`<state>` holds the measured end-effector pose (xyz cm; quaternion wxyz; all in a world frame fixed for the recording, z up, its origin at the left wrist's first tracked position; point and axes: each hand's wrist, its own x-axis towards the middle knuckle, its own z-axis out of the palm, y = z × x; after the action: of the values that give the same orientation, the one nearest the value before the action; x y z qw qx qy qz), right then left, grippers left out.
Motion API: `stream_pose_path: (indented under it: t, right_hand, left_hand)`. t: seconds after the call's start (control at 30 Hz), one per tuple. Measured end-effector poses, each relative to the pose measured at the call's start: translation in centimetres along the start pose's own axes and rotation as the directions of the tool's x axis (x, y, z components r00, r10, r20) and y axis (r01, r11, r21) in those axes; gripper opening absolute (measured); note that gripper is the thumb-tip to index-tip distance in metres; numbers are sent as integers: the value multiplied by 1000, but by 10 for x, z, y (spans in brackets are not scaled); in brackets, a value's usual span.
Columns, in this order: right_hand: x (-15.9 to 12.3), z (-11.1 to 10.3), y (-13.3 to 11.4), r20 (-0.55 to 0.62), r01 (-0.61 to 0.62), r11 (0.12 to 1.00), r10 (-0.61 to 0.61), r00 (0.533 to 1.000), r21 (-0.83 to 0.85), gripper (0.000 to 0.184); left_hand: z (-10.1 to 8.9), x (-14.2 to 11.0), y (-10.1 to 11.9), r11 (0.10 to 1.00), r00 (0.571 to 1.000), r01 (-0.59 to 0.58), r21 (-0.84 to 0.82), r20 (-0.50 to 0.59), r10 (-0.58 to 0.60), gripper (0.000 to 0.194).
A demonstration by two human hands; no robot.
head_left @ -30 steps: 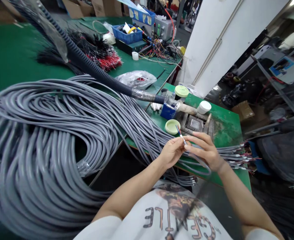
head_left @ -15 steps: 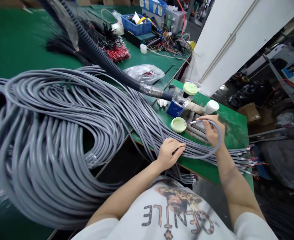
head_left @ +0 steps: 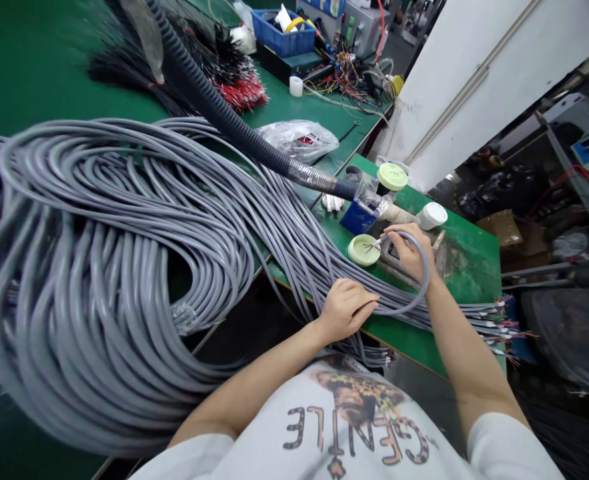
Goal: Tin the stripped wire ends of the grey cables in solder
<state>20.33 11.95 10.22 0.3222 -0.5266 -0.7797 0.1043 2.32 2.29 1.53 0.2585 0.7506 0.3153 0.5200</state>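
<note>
My right hand point(head_left: 410, 252) pinches a grey cable point(head_left: 425, 275) near its stripped end. The thin bare wires point(head_left: 371, 247) at that end reach into a small pale-green tub point(head_left: 355, 256). From my right hand the cable bends down in a loop and runs back to my left hand point(head_left: 347, 308). My left hand is closed on it, thumb and fingers together, at the near edge of a long bundle of grey cables point(head_left: 294, 230). Inside the left fist the cable is hidden.
Big coils of grey cable point(head_left: 89, 267) cover the left bench. A ribbed black hose point(head_left: 214, 107) slants over them to a blue box point(head_left: 358, 217). Beyond the tub stand a green-lidded jar point(head_left: 392, 176) and a white-lidded jar point(head_left: 432, 215). Several stripped cable ends point(head_left: 499, 323) overhang the right edge.
My right hand has moved slightly left and up, bringing the cable's wire ends from the tub's rim to inside it. My left hand keeps its grip. The view has shifted a little.
</note>
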Motion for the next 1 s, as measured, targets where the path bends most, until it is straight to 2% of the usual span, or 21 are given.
stream_pose_path:
  t: [0.23,0.43,0.5,0.63,0.8,1.0]
  right_hand:
    - [3,7,6,60,-6,998,10,998,-68,22]
    - [3,5,1,49,-5,998,8,999,-68,20]
    - [0,-3,-4,7,-8,998,8,1000,-60,22]
    - [-14,-29,-4,-178,-57,990,33,984,-132,24]
    - [-36,-53,31,-302,-139,937,39,953,-320,24]
    - [-48,-52,72,-320,-192,904,65,945,-381,23]
  left_hand:
    - [0,0,-1,1000,1000,1,-8,9,-1,18]
    - [0,-1,-2,1000,1000,-8,-12,4,8,16]
    - [0,-1,-2,1000,1000,-7,-14,4,7,16]
    - [0,-1,-1,1000,1000,2,-21,-5,-3,16]
    - [0,-2,-2,1000,1000,2,-25,-19,-2,15]
    - [-1,-2,-2,1000,1000,-17,-23,-23,17,15]
